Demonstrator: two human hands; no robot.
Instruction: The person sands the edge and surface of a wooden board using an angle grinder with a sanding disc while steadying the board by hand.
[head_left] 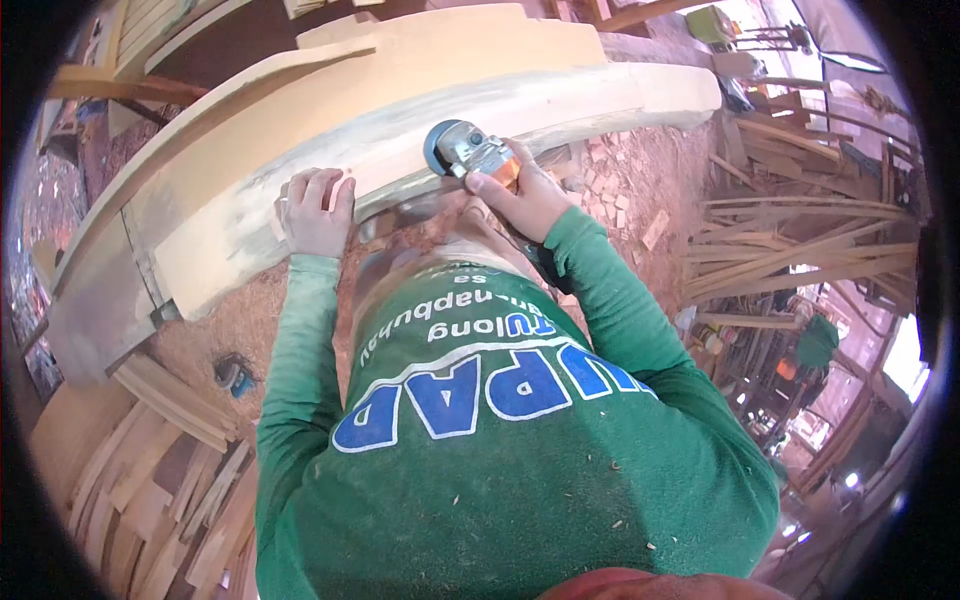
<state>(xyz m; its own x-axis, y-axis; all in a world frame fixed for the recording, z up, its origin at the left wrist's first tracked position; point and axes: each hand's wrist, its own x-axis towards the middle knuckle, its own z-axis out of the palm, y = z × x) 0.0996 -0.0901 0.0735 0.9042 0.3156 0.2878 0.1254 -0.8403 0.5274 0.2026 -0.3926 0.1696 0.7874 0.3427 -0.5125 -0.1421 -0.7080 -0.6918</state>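
An orange and silver angle grinder (478, 152) with a round disc is in my right hand (522, 197), whose fingers wrap round its body. The disc is at the surface of a long, curved, pale wooden piece (560, 105); whether it touches cannot be told. My left hand (316, 210) rests with bent fingers on the near edge of this wood, to the left of the grinder. Grey patches run along the wood's surface. Both arms are in green sleeves.
Long wooden strips (800, 245) are stacked at the right. More boards (150, 490) lie at the lower left. Wood offcuts (608, 190) are scattered on the ground beyond the grinder. A small blue object (235, 379) lies on the ground at the left.
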